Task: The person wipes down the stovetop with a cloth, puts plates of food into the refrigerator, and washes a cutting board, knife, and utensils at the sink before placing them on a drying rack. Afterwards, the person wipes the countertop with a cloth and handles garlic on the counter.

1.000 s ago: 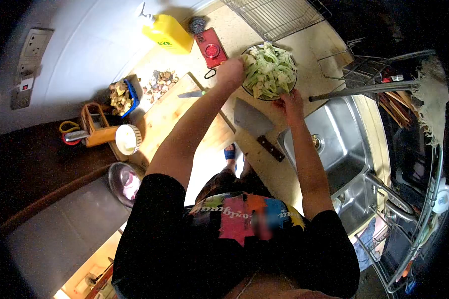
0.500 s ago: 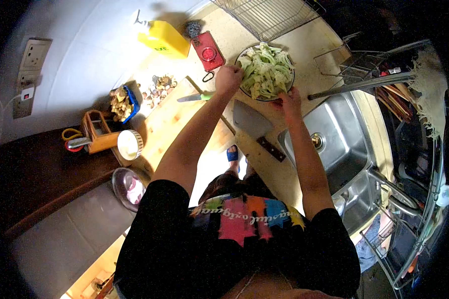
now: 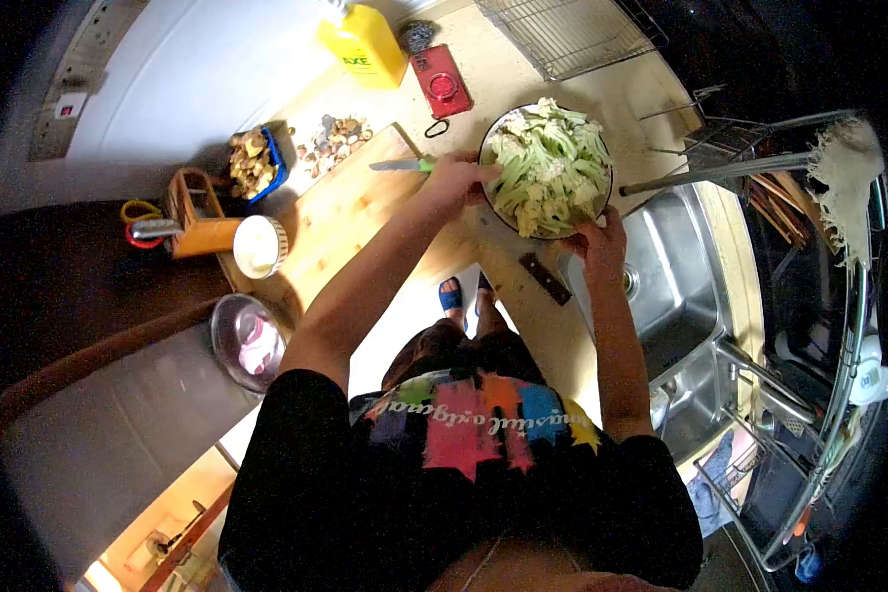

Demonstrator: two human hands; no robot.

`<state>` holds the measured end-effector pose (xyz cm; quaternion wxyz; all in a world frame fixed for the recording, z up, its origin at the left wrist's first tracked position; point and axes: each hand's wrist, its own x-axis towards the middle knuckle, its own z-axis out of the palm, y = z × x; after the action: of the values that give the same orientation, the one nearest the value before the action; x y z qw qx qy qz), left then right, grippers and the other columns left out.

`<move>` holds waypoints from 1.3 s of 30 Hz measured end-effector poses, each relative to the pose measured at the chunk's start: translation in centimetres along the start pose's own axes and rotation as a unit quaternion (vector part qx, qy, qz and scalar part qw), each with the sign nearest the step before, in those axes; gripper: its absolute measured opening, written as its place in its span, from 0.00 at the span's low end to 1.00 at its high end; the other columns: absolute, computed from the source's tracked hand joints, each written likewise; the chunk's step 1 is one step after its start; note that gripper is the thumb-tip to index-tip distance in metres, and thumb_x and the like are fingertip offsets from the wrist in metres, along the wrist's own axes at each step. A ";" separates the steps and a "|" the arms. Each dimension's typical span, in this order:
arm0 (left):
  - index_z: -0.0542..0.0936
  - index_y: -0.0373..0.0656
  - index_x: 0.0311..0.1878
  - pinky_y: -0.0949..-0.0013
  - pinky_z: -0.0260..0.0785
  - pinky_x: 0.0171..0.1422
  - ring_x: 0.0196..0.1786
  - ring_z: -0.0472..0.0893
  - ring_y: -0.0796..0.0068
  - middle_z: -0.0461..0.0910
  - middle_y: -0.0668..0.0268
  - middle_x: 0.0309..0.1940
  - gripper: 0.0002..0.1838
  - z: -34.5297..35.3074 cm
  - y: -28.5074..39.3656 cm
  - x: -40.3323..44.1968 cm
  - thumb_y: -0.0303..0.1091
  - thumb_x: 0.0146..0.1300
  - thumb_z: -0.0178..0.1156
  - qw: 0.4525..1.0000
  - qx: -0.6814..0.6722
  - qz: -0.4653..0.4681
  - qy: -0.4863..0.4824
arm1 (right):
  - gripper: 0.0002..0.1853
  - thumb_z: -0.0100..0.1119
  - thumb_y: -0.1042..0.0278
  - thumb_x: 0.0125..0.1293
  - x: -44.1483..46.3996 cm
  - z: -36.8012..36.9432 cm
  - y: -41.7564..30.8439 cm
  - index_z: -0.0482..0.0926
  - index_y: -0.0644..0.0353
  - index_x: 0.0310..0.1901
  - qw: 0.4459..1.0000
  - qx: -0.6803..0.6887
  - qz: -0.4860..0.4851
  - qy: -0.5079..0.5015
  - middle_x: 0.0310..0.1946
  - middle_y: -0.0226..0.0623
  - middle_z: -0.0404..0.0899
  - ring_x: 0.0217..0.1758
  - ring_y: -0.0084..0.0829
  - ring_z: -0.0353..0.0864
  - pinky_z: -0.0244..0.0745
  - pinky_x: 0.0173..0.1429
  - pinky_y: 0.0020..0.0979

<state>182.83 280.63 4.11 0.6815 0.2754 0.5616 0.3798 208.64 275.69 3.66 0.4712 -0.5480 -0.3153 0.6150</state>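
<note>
A round dish with a dark rim (image 3: 483,145) is heaped with pale green cauliflower pieces (image 3: 551,163). My left hand (image 3: 461,180) is closed on its left edge, and my right hand (image 3: 599,243) grips the near right edge. Beneath the dish, most of the cleaver's blade is hidden, while its dark handle (image 3: 545,278) shows on the counter. Just left of my left hand, a small knife (image 3: 397,165) with a green handle lies at the end of the wooden cutting board (image 3: 350,232).
A sink (image 3: 676,266) lies to the right, with a wire rack (image 3: 572,35) behind. Along the wall are a yellow AXE bottle (image 3: 363,49), a red phone case (image 3: 442,81), chopped bits (image 3: 333,143) and a blue tray (image 3: 276,176). A white cup (image 3: 259,247) and clear bowl (image 3: 249,342) stand left.
Both hands have brought the dish of cauliflower nearer to me and up from the counter; it now covers most of the cleaver blade. My view has also shifted a little.
</note>
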 end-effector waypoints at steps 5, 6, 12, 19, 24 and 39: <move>0.74 0.34 0.52 0.64 0.75 0.51 0.44 0.80 0.67 0.78 0.60 0.45 0.19 -1.4 -0.1 -9.4 0.24 0.57 0.61 0.984 -0.162 0.026 -0.067 | 0.25 0.57 0.74 0.55 -6.3 2.0 -1.3 0.65 0.63 0.55 0.999 -0.038 0.019 -0.008 0.37 0.45 0.80 0.29 0.34 0.83 0.83 0.30 0.32; 0.73 0.35 0.54 0.62 0.74 0.53 0.44 0.79 0.66 0.78 0.60 0.44 0.21 -2.1 -1.0 -10.2 0.25 0.56 0.63 0.976 -0.194 0.034 -0.090 | 0.25 0.57 0.74 0.55 -7.1 2.4 -1.2 0.65 0.63 0.56 0.996 -0.079 0.040 -0.009 0.37 0.44 0.80 0.29 0.34 0.83 0.83 0.29 0.32; 0.65 0.39 0.63 0.60 0.72 0.58 0.55 0.76 0.65 0.73 0.59 0.55 0.32 -6.9 -4.2 -20.5 0.30 0.54 0.64 0.972 -0.212 -0.002 -0.098 | 0.25 0.55 0.74 0.55 -14.4 6.3 -1.4 0.67 0.63 0.57 0.989 -0.118 0.024 -0.083 0.38 0.41 0.80 0.32 0.33 0.83 0.82 0.28 0.31; 0.57 0.42 0.67 0.63 0.72 0.55 0.55 0.75 0.65 0.71 0.59 0.56 0.40 -9.8 -11.1 -30.9 0.28 0.52 0.65 0.953 -0.280 0.086 -0.082 | 0.22 0.54 0.75 0.53 -17.2 8.6 0.1 0.71 0.64 0.52 0.945 -0.148 0.029 -0.289 0.42 0.40 0.78 0.41 0.29 0.80 0.79 0.40 0.29; 0.60 0.42 0.66 0.63 0.74 0.56 0.55 0.76 0.65 0.73 0.59 0.55 0.34 -7.6 -14.7 -38.5 0.24 0.55 0.62 0.921 -0.364 0.141 0.024 | 0.18 0.53 0.76 0.57 -20.3 12.1 -1.9 0.69 0.63 0.50 0.888 -0.198 0.094 -0.405 0.39 0.38 0.79 0.30 0.26 0.81 0.78 0.25 0.23; 0.64 0.41 0.62 0.61 0.78 0.51 0.54 0.77 0.65 0.74 0.59 0.53 0.31 1.5 -13.6 -41.4 0.21 0.53 0.62 0.781 -0.543 0.196 0.238 | 0.19 0.50 0.77 0.56 -14.6 17.6 -4.0 0.66 0.69 0.51 0.738 -0.236 0.225 -0.591 0.36 0.44 0.79 0.25 0.29 0.82 0.80 0.20 0.24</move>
<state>183.78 238.84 16.61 0.4740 -0.1347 0.3409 0.8006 191.86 265.89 16.27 -0.1064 -0.2232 -0.5333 0.8090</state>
